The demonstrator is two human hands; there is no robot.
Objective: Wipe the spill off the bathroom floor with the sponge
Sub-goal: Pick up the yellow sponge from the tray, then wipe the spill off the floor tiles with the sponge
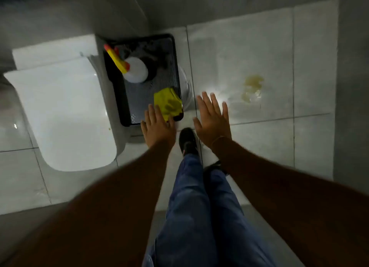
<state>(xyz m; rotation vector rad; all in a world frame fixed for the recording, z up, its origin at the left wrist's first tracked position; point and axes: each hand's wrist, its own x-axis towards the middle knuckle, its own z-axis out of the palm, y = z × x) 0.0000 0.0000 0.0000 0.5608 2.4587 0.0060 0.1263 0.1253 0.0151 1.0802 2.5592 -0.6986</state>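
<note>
A yellowish spill (252,88) lies on the pale floor tiles to the right. A yellow sponge (167,103) rests in the near right corner of a black tray (119,99). My left hand (158,127) hovers over that near corner, fingers spread, its fingertips at the sponge's near edge, holding nothing. My right hand (212,120) is held flat and open over the floor, left of the spill and apart from it.
A white toilet (65,111) stands at the left, beside the tray. A white spray bottle with a yellow and orange trigger (133,68) stands in the tray. A white bucket (186,87) peeks out under the tray's right side. My legs and black shoes (187,141) are below.
</note>
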